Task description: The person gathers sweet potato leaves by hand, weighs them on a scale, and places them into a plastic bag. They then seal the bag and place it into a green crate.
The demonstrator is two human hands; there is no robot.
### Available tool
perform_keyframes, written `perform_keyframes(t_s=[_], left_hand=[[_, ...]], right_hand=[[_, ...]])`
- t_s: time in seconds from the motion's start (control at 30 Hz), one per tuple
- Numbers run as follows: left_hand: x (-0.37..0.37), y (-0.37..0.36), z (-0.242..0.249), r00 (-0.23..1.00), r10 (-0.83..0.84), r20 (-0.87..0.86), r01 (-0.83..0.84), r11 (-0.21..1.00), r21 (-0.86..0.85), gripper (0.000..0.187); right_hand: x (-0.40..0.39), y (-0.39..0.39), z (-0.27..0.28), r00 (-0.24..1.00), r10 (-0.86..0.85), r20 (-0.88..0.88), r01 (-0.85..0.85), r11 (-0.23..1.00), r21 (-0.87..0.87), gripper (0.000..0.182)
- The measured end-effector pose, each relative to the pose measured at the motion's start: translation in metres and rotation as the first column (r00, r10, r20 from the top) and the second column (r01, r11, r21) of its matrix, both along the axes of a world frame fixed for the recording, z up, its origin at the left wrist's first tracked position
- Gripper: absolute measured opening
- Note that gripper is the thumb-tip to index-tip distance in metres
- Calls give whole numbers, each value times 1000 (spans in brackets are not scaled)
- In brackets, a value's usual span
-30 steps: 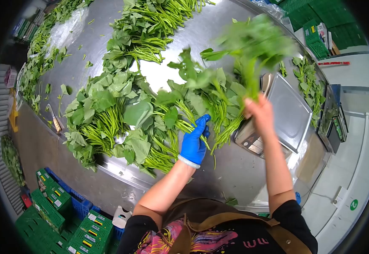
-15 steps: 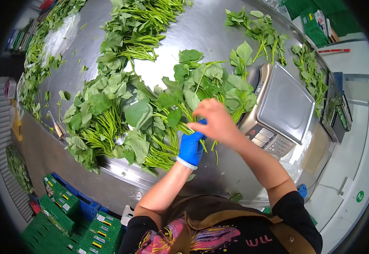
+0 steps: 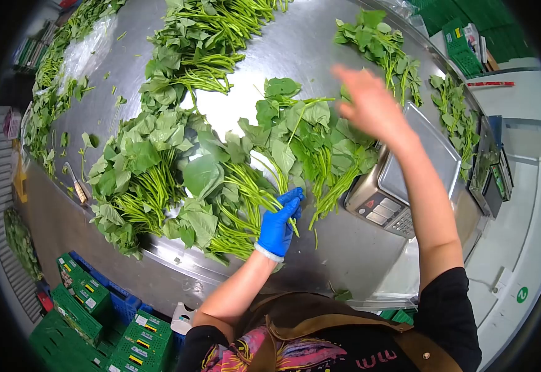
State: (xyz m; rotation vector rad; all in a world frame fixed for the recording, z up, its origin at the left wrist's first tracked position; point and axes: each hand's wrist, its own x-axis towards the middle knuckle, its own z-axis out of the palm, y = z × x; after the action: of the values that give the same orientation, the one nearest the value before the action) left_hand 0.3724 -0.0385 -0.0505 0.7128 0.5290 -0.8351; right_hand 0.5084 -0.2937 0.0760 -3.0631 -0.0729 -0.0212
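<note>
My left hand (image 3: 278,226), in a blue glove, is closed around the green stems of a bunch of leafy greens (image 3: 249,183); some stem ends stick out below the fist. My bare right hand (image 3: 370,102) is raised beside the scale, slightly blurred, with thumb and fingers apart and nothing visible in it. Behind and below it, a loose pile of greens (image 3: 320,164) lies against the edge of the digital scale (image 3: 382,209). Left of my gloved hand, more cut bunches (image 3: 149,192) spread over the metal table (image 3: 311,263).
A long row of greens (image 3: 202,49) runs toward the far side. Other sprigs (image 3: 385,49) lie at the upper right. A knife (image 3: 77,185) with a pale handle rests near the left edge. Green crates (image 3: 143,344) stand on the floor at lower left.
My right hand has left the gloved hand and moved up and right, past the scale's near corner. My left hand stays in nearly the same place, still gripping stems.
</note>
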Motion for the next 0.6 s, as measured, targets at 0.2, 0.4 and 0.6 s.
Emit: perform_keyframes(t_s=[0.2, 0.4, 0.6], left_hand=[[8, 9, 0, 977, 109, -182, -128, 987, -92, 33], [7, 21, -9, 993, 92, -78, -100, 989, -109, 36], [7, 13, 3, 988, 153, 3, -150, 977, -154, 31]], right_hand=[[13, -9, -43, 982, 149, 116, -146, 989, -32, 35], [22, -92, 8, 812, -95, 576, 211, 968, -139, 28], [-72, 12, -33, 949, -256, -186, 279, 954, 112, 33]])
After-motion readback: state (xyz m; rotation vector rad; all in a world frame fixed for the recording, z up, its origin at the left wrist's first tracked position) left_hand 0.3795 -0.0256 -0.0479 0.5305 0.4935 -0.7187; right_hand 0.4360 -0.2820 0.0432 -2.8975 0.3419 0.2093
